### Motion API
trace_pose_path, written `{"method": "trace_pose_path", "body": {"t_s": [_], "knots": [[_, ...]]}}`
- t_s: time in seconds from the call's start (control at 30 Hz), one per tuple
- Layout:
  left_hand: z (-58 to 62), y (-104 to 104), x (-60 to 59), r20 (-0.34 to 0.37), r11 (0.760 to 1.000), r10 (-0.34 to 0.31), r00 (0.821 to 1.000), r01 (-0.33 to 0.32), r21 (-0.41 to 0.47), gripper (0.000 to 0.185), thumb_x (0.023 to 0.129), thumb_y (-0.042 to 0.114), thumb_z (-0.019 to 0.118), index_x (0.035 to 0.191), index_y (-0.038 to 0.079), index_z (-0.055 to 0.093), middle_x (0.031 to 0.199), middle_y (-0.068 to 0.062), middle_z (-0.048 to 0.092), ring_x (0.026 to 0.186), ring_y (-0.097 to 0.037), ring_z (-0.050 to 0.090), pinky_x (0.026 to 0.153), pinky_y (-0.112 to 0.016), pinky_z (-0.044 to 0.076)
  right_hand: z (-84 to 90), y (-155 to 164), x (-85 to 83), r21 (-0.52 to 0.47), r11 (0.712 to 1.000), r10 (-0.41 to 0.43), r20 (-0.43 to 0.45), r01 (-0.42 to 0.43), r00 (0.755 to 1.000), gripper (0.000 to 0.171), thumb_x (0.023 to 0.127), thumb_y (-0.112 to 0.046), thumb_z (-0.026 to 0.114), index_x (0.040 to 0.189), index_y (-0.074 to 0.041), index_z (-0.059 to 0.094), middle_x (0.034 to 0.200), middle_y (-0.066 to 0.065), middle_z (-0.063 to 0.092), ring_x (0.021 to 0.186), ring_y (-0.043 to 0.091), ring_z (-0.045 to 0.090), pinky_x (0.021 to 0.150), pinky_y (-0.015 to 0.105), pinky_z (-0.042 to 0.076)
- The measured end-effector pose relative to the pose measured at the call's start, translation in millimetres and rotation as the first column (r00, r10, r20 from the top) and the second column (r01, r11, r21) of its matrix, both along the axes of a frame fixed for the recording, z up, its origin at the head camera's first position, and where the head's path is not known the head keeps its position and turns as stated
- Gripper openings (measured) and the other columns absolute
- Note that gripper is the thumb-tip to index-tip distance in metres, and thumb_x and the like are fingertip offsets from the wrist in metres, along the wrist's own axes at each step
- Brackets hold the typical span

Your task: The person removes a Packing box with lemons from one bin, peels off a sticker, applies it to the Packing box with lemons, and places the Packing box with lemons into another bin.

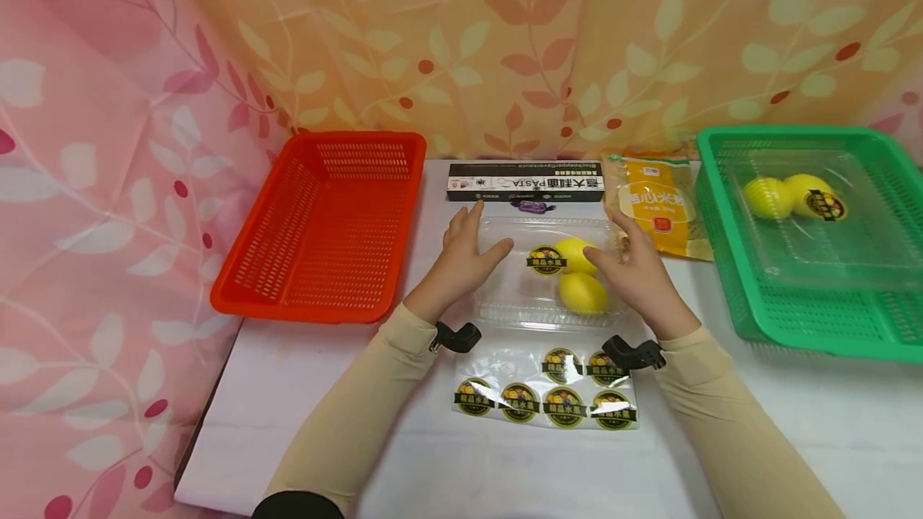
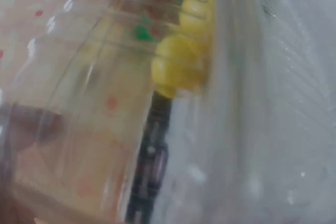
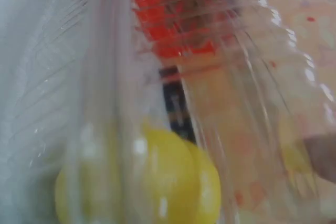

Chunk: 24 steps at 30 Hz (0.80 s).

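A clear plastic clamshell box [image 1: 515, 295] with two lemons [image 1: 582, 293] lies in front of me, a round black-and-gold fruit sticker [image 1: 546, 260] on its lid. My left hand [image 1: 463, 256] is at the box's left edge, fingers mostly straight and thumb over the lid. At the right edge is my right hand [image 1: 638, 269], its thumb above the lemons and its fingers extended along the side. Both wrist views look through the ribbed plastic [image 2: 236, 103] at the lemons [image 3: 173, 177]; how firmly either hand touches the box cannot be told.
A sheet of similar stickers [image 1: 519, 401] lies nearer me. Behind the box are a black pasta box [image 1: 525, 181], a purple wrapped candy [image 1: 532, 207] and a yellow food bag [image 1: 659, 203]. A red basket [image 1: 310, 307] stands left; a green basket [image 1: 743, 303] at right holds another lemon box [image 1: 858, 247].
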<state>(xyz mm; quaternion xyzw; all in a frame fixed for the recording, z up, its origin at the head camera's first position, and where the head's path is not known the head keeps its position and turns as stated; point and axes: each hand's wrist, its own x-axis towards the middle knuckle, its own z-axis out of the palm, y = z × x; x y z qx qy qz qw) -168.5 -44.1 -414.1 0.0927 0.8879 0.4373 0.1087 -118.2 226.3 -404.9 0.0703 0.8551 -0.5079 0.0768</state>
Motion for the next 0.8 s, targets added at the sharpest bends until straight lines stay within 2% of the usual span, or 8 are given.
{"method": "trace_pose_path", "body": {"t_s": [0.1, 0.17, 0.3, 0.43, 0.63, 0.8], "knots": [[-3.1, -3.7, -0.2, 0.045, 1.0, 0.013, 0.999, -0.014, 0.027, 0.092, 0.1, 0.045, 0.066, 0.169, 0.013, 0.015, 0.172, -0.022, 0.012, 0.159, -0.042, 0.015, 0.125, -0.064, 0.022, -1.1, 6.9, 5.5, -0.053, 0.999, 0.013, 0.071, -0.009, 0.997, 0.094, 0.104, -0.038, 0.064, 0.17, -0.013, 0.002, 0.168, 0.034, 0.014, 0.149, 0.058, 0.029, 0.114, 0.071, 0.034], [-5.2, -5.5, -0.2, 0.074, 0.998, 0.02, 0.997, -0.024, 0.049, 0.092, 0.1, 0.045, 0.065, 0.169, 0.011, 0.014, 0.172, -0.023, 0.015, 0.158, -0.04, 0.02, 0.126, -0.061, 0.022, -2.3, 10.6, 8.3, -0.064, 0.998, 0.02, 0.111, -0.013, 0.994, 0.095, 0.105, -0.039, 0.062, 0.169, -0.01, -0.002, 0.164, 0.038, 0.022, 0.145, 0.057, 0.035, 0.112, 0.067, 0.039], [-10.4, -8.0, 0.6, 0.129, 0.991, 0.03, 0.991, -0.047, 0.123, 0.093, 0.101, 0.041, 0.065, 0.169, 0.008, 0.01, 0.17, -0.024, 0.023, 0.158, -0.038, 0.025, 0.127, -0.057, 0.022, -5.4, 12.4, 10.7, -0.046, 0.999, 0.029, 0.172, -0.021, 0.985, 0.092, 0.106, -0.042, 0.057, 0.166, 0.004, 0.004, 0.156, 0.038, 0.038, 0.135, 0.047, 0.048, 0.101, 0.049, 0.05], [-15.9, -7.7, 2.5, 0.19, 0.981, 0.017, 0.982, -0.054, 0.189, 0.089, 0.103, 0.038, 0.063, 0.168, 0.009, 0.011, 0.169, -0.022, 0.028, 0.157, -0.037, 0.027, 0.127, -0.056, 0.023, -10.3, 12.2, 10.8, -0.074, 0.997, 0.024, 0.195, -0.01, 0.98, 0.088, 0.107, -0.044, 0.054, 0.163, 0.009, 0.013, 0.152, 0.034, 0.045, 0.126, 0.037, 0.055, 0.091, 0.033, 0.05], [-19.8, -6.5, 4.3, 0.206, 0.975, 0.017, 0.978, -0.062, 0.213, 0.082, 0.104, 0.037, 0.062, 0.168, 0.011, 0.017, 0.168, -0.02, 0.032, 0.156, -0.035, 0.03, 0.126, -0.055, 0.025, -16.8, 11.4, 11.6, -0.173, 0.984, -0.014, 0.213, 0.052, 0.977, 0.082, 0.106, -0.044, 0.056, 0.161, 0.003, 0.019, 0.153, 0.031, 0.045, 0.121, 0.028, 0.057, 0.094, 0.034, 0.047], [-15.1, -6.5, 6.4, 0.176, 0.987, 0.036, 0.984, -0.063, 0.151, 0.08, 0.106, 0.041, 0.057, 0.168, 0.011, 0.017, 0.166, -0.023, 0.036, 0.154, -0.037, 0.035, 0.126, -0.055, 0.026, -16.9, 11.7, 13.8, -0.22, 0.973, -0.027, 0.197, 0.071, 0.98, 0.075, 0.104, -0.045, 0.06, 0.155, -0.001, 0.026, 0.143, 0.025, 0.054, 0.109, 0.012, 0.059, 0.094, 0.03, 0.044]]}}
